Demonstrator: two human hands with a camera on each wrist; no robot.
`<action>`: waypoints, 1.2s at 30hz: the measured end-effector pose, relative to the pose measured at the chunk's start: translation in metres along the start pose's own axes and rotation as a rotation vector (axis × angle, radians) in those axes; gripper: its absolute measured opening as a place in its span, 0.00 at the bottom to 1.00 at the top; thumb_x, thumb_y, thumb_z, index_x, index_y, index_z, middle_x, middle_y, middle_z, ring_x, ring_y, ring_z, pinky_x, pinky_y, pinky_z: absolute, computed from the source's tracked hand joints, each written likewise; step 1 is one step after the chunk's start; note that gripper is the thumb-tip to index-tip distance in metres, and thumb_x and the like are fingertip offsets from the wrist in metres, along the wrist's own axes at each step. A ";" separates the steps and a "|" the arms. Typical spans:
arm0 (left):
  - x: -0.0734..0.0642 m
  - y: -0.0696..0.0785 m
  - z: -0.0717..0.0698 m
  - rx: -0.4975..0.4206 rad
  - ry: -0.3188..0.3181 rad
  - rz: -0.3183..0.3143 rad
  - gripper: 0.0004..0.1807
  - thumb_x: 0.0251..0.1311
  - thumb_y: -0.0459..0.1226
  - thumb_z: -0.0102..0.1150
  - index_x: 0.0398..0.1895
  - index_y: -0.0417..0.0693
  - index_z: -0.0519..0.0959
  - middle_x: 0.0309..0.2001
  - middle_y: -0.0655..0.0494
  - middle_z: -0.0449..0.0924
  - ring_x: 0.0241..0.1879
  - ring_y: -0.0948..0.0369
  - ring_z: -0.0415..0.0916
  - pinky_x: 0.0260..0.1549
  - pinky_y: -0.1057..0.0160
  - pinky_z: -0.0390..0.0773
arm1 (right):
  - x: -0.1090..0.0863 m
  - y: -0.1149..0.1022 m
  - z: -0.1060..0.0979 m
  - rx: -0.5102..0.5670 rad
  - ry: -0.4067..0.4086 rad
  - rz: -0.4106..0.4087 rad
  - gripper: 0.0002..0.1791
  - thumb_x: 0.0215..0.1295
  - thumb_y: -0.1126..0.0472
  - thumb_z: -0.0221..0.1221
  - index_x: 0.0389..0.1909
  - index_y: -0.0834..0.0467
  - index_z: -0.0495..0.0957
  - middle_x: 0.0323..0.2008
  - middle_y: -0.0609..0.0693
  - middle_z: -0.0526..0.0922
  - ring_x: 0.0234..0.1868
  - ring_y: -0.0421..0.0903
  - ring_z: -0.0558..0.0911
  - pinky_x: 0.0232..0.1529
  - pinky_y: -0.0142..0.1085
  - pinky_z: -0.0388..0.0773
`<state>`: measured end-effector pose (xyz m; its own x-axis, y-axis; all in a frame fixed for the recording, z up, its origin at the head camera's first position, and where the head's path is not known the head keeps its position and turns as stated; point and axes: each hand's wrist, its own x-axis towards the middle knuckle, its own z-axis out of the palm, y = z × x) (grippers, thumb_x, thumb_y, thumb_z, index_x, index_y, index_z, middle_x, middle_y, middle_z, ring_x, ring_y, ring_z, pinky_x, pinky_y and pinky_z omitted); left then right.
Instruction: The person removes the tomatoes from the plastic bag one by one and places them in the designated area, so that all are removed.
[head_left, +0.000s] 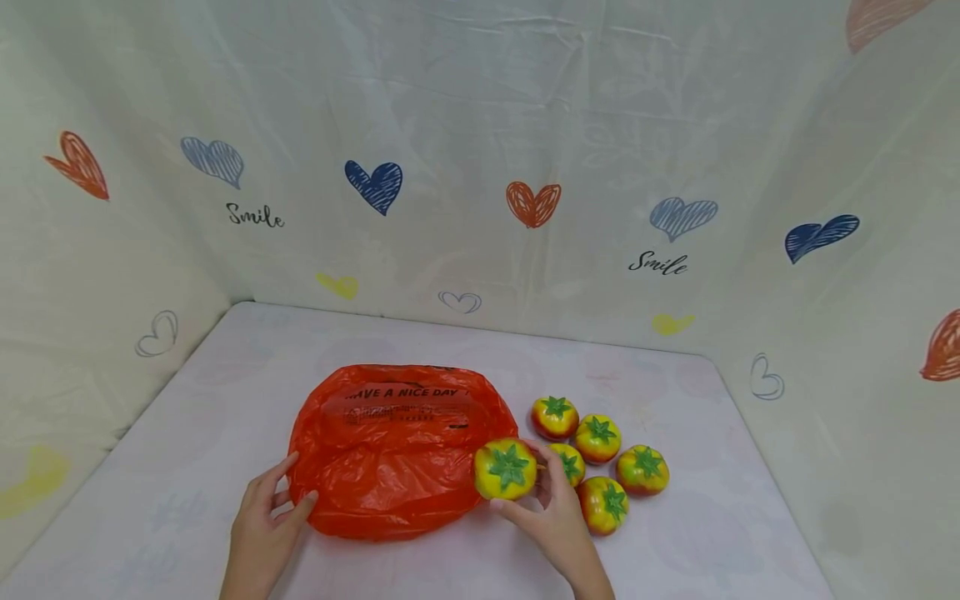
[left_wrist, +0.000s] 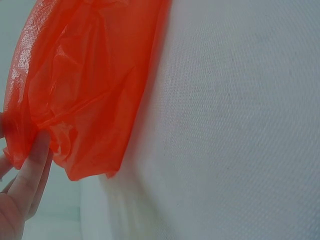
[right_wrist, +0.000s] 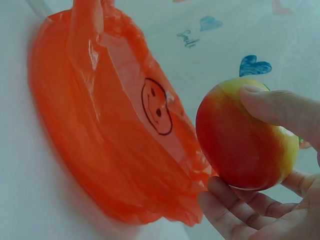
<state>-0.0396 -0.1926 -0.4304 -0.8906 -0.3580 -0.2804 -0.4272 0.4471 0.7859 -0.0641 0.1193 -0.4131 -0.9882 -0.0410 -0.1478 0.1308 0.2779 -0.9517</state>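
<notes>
A red plastic bag (head_left: pixel 390 492) lies spread with its mouth open, black print reading "HAVE A NICE DAY" on its far inner side. My left hand (head_left: pixel 266 517) pinches the bag's left edge; in the left wrist view its fingers (left_wrist: pixel 32 170) stand on either side of the film. Between thumb and fingers, my right hand (head_left: pixel 551 508) grips a glossy yellow-and-red tomato (head_left: pixel 505 468) with a green star-shaped top. That tomato overlaps the bag's right rim in the head view. In the right wrist view, the tomato's red underside (right_wrist: pixel 240 140) faces the camera, beside the bag.
Several similar tomatoes (head_left: pixel 643 470) stand grouped on the white-covered table (head_left: pixel 697 542), right of the bag and beyond the right hand. One is partly hidden by that hand. A pale curtain (head_left: pixel 465 108) printed with hearts encloses the table's back and sides.
</notes>
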 end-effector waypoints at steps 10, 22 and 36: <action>0.001 0.001 0.000 0.004 -0.005 -0.010 0.36 0.63 0.38 0.53 0.72 0.47 0.51 0.65 0.35 0.51 0.56 0.41 0.61 0.54 0.46 0.71 | 0.000 0.009 -0.020 -0.026 0.096 -0.004 0.45 0.48 0.54 0.70 0.64 0.52 0.55 0.61 0.54 0.67 0.55 0.49 0.71 0.53 0.38 0.77; 0.000 0.001 -0.001 0.005 -0.005 -0.013 0.36 0.63 0.38 0.53 0.72 0.47 0.51 0.65 0.35 0.51 0.56 0.41 0.61 0.54 0.46 0.72 | 0.000 0.019 -0.049 -0.040 0.210 0.087 0.46 0.48 0.55 0.70 0.65 0.52 0.54 0.59 0.56 0.67 0.57 0.51 0.72 0.55 0.37 0.76; 0.000 0.003 -0.001 0.001 -0.009 -0.026 0.36 0.63 0.38 0.53 0.72 0.47 0.50 0.65 0.34 0.50 0.56 0.41 0.60 0.54 0.45 0.72 | -0.001 0.032 -0.077 -0.058 0.238 0.167 0.48 0.50 0.52 0.68 0.68 0.53 0.50 0.68 0.57 0.56 0.67 0.55 0.62 0.44 0.19 0.70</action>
<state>-0.0404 -0.1924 -0.4275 -0.8804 -0.3626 -0.3056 -0.4505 0.4386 0.7776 -0.0647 0.2020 -0.4226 -0.9453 0.2338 -0.2274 0.2951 0.3161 -0.9017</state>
